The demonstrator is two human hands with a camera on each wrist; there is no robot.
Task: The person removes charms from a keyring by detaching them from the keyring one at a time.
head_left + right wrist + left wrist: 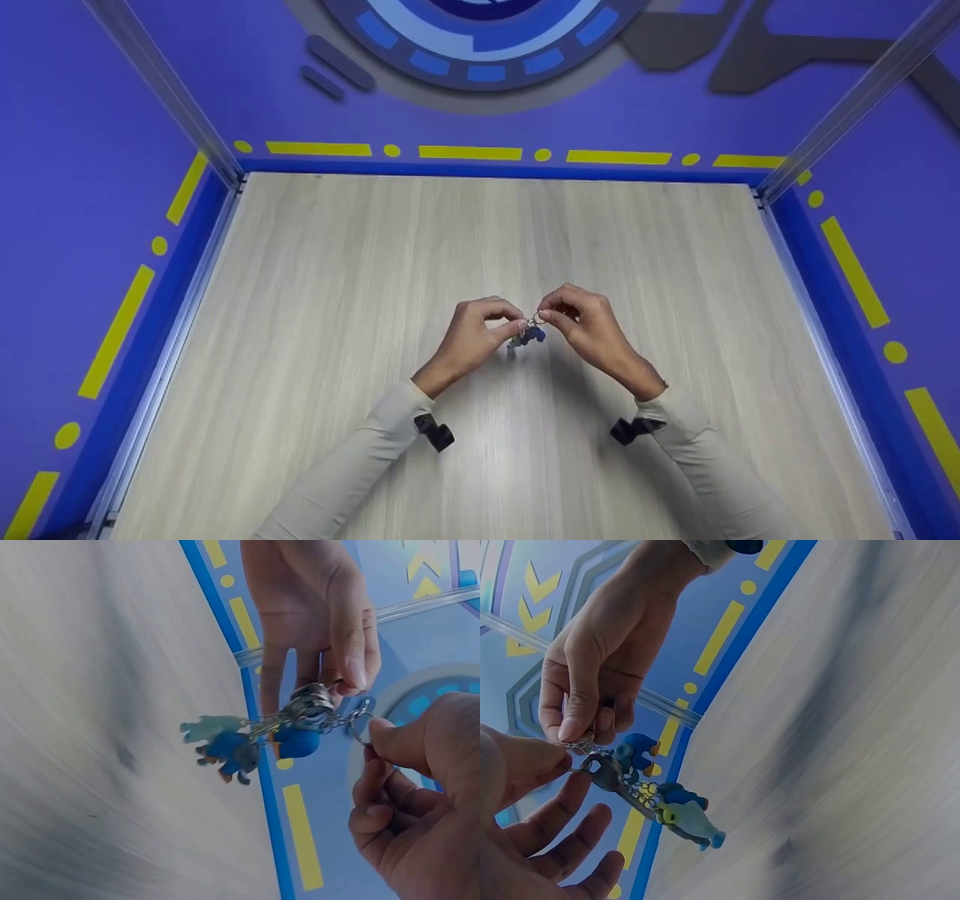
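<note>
Over the middle of the table, my left hand (pixel 469 334) and right hand (pixel 592 330) hold a keyring bunch between them. The left thumb and finger pinch a thin ring at a metal key (pixel 606 774), while the other left fingers spread loosely. On the other side, my right thumb and fingertips grip a metal split ring (pixel 360 727) linked to small chains. Below the rings dangle small figurine charms: a blue one with orange feet (pixel 636 751), a pale green one (pixel 694 819) and a dark blue one partly hidden behind it.
The light wood-grain table (pixel 337 247) lies beneath both hands. Blue walls (pixel 210 67) with yellow dashes stand at its back and sides, with metal rails (pixel 169 322) along the side edges. Black cameras (pixel 435 433) are strapped to both wrists.
</note>
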